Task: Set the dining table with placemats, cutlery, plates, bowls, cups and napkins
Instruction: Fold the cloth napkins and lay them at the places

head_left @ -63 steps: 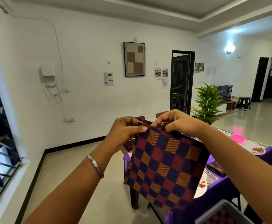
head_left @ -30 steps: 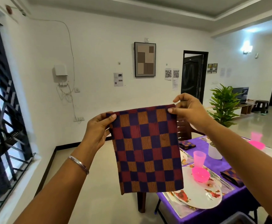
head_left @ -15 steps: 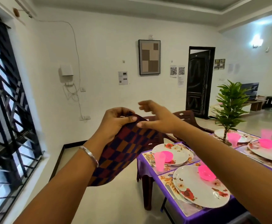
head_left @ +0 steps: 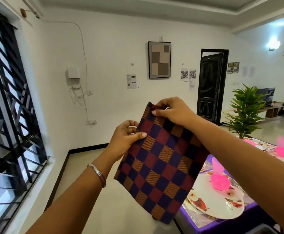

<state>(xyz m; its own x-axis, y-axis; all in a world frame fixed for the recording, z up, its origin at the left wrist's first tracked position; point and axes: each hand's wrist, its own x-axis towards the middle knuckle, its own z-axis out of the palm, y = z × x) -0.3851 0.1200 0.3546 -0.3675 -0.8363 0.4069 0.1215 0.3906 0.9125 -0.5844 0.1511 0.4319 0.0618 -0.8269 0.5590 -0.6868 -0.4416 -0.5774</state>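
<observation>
Head view, item 1: checked woven cloth napkin, purple/maroon/orange (head_left: 159, 162), held in air in front of chest, left of & above purple-clothed desk (head_left: 222, 224), not touching it. Long axis runs from upper corner at hands down toward viewer, tilted.

Left hand (head_left: 126, 139): pinches napkin's left edge, thumb on top. Right hand (head_left: 173, 110): pinches the upper corner, higher & farther out.

Est. step: folding; desk lies to right/below, so right hand nearer.

On desk: white floral plate (head_left: 217, 205) w/ pink plastic bowl (head_left: 219, 182).
</observation>
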